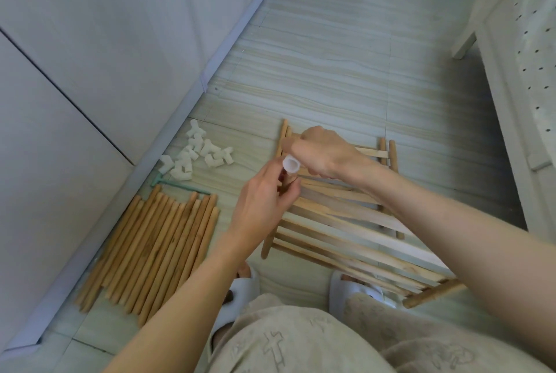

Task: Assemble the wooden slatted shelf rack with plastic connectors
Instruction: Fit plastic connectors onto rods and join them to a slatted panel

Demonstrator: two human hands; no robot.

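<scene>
A stack of wooden slatted shelf panels (346,231) lies on the floor in front of me. My right hand (322,151) grips a white plastic connector (291,164) above the panels' left rail. My left hand (264,201) is just below it, fingers curled round a wooden dowel end (287,184) under the connector. How far the dowel sits in the connector is hidden by my fingers. A pile of several white connectors (198,154) lies to the left, and a row of loose wooden dowels (156,249) lies below that pile.
A green rubber mallet (177,184) lies between the connector pile and the dowels. White cabinet fronts (105,56) run along the left. A white bed frame (505,86) with dotted bedding stands on the right. My slippered feet (355,291) touch the panels' near edge.
</scene>
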